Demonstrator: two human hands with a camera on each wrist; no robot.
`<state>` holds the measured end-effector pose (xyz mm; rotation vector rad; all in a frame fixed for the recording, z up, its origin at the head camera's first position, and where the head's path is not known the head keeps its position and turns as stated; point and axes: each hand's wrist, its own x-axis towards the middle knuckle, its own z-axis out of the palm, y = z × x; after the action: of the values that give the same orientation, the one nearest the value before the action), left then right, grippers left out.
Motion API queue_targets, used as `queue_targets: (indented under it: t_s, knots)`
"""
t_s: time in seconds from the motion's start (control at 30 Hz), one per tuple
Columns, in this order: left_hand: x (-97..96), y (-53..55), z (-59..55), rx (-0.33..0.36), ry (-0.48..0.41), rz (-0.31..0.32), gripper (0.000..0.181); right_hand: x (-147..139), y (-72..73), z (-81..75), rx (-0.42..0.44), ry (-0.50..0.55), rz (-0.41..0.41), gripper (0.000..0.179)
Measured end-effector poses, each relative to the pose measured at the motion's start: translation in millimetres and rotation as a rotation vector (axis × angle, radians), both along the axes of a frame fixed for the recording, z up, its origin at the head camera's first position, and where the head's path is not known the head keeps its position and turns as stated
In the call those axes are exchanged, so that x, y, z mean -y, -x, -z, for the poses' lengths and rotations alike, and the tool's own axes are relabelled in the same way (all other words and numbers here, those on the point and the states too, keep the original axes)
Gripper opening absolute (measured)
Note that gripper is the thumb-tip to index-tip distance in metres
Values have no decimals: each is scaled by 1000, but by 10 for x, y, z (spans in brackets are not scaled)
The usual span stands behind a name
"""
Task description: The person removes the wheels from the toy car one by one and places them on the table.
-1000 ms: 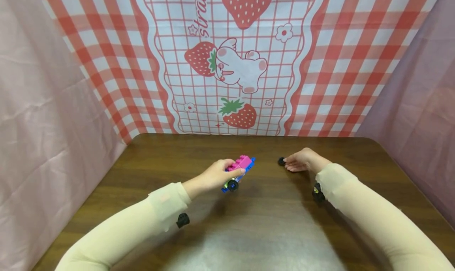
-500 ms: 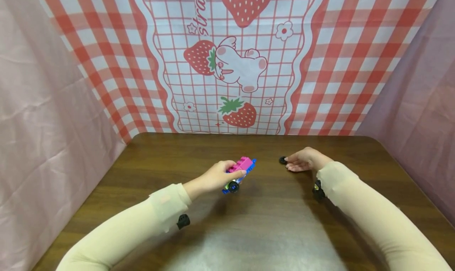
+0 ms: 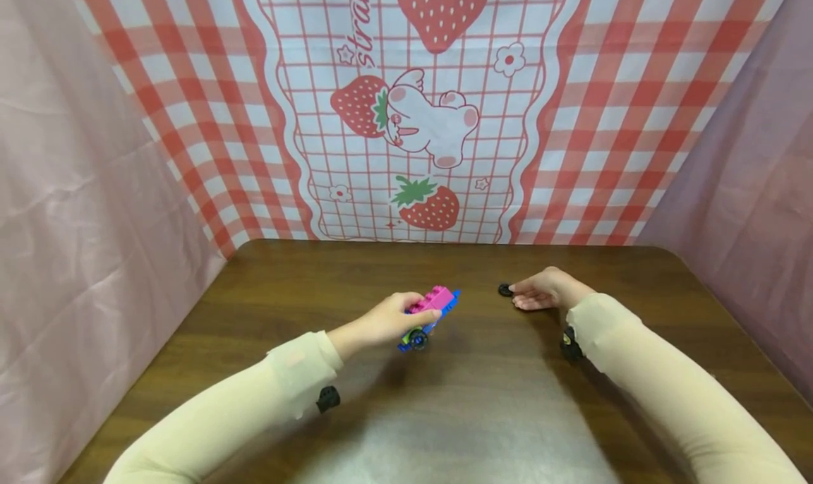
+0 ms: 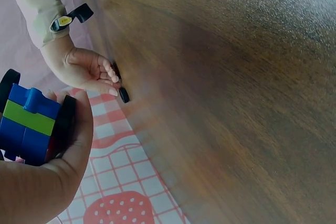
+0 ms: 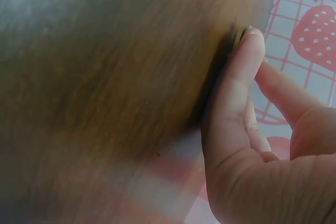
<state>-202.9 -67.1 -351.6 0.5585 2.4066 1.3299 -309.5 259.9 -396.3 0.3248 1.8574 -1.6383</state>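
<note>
My left hand [image 3: 387, 319] grips a toy car [image 3: 438, 299] built of blocks, held above the middle of the table. Its pink block faces up in the head view, and a black wheel [image 3: 418, 339] shows at the lower end. Blue and lime green blocks [image 4: 29, 119] of the car fill the left side of the left wrist view. Farther right, my right hand [image 3: 540, 288] pinches a small black wheel [image 3: 505, 290] with its fingertips, low over the table toward the back. From the right wrist, fingers of the right hand [image 5: 231, 124] hide most of that wheel.
The brown wooden table [image 3: 305, 272] has rounded back corners. Behind it hangs a red-and-white checked cloth [image 3: 610, 117] with strawberries, and pink curtains [image 3: 82, 188] close off both sides. A black wrist camera [image 3: 328, 398] sits under the left sleeve, another [image 3: 570, 344] under the right.
The left hand has come slightly down and toward me with the toy car. The right hand stays almost in place, the small wheel turned a little flatter.
</note>
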Motion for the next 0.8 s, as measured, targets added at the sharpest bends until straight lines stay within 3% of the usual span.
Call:
queue_targets:
  t_s: [0.23,0.4,0.6,0.8]
  knots:
    - [-5,9,-13,41,-24,31,32,-32,-44,-8,-23,12,-7,21]
    - [1,25,-37,76,-44,107,28,-48,-79,-9,-46,-15,-5,24]
    - [-1,20,-30,186,-142,173,30,-57,-165,-27,-73,-73,-29,24]
    - [8,16,-26,259,-215,204,31,-78,-212,-38,-86,-63,-34,28]
